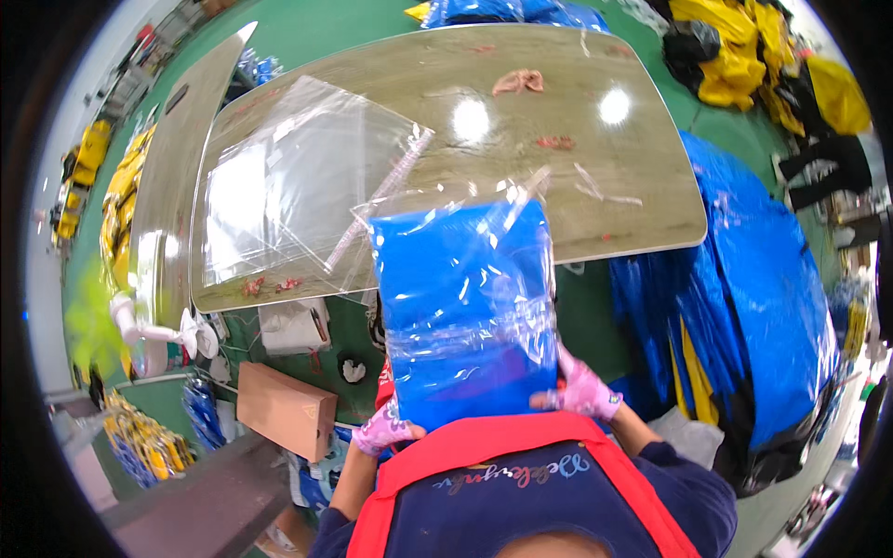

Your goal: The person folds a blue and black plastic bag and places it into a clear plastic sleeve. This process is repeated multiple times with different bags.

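A flat blue folded sheet in a clear plastic bag, a blue package (465, 298), rests against my front, its far end lying over the table's near edge. My left hand (386, 428), in a pink patterned glove, grips its near left corner with the thumb on top. On the near right side my right hand (584, 391), gloved the same way, is closed on the edge, its fingers partly hidden underneath. Past the package the bag's loose, see-through mouth spreads over the table. To the left lie flat clear plastic bags (307, 177), overlapping one another.
The brown table (642, 200) also bears a crumpled tan cloth (518, 82) and red scraps (555, 142). Large blue sheeting (744, 279) is heaped at the right, yellow bundles (726, 46) at the far right. A cardboard box (284, 409) and a white fan (195, 333) stand left.
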Available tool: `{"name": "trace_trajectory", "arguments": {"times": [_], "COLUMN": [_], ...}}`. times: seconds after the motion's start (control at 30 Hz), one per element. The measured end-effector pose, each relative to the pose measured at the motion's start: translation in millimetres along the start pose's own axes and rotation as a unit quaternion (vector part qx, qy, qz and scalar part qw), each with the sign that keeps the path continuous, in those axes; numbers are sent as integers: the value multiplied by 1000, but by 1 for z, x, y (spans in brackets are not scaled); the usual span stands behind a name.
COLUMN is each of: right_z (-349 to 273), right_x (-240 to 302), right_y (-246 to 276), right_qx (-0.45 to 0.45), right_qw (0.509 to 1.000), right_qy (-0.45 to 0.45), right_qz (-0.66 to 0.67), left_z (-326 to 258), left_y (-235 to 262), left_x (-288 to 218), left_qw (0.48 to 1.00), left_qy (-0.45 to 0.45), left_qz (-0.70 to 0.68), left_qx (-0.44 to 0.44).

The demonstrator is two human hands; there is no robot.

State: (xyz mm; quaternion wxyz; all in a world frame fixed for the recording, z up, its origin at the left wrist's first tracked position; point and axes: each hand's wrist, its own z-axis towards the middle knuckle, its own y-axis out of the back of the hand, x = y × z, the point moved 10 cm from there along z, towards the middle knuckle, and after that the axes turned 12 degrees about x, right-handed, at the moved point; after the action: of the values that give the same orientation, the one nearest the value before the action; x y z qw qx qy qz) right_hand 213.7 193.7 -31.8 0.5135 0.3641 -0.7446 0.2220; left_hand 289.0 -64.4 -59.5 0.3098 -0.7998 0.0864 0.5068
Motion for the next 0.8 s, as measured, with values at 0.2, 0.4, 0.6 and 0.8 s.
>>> {"name": "trace_trajectory", "arguments": {"times": [0.2,0.4,0.6,0.8], "right_z": [5,44,3,-21], "right_x": [-39,-21,7,93], "right_y": [10,83,-2,45], "right_qx": [-62,-83,3,-86], "right_qw": [971,995,994,912], "right_qy": [-193,38,92,272], "right_qz": [125,-26,61,296], "left_z": [16,57,7,53], "left_y": [37,68,13,13], "left_x": [13,-48,4,-12], "left_qw": [982,978,990,987], "left_qy": [91,47,73,-62], "left_qz": [16,-172,9,-95], "left_qx": [-166,-104,-122,-114]}}
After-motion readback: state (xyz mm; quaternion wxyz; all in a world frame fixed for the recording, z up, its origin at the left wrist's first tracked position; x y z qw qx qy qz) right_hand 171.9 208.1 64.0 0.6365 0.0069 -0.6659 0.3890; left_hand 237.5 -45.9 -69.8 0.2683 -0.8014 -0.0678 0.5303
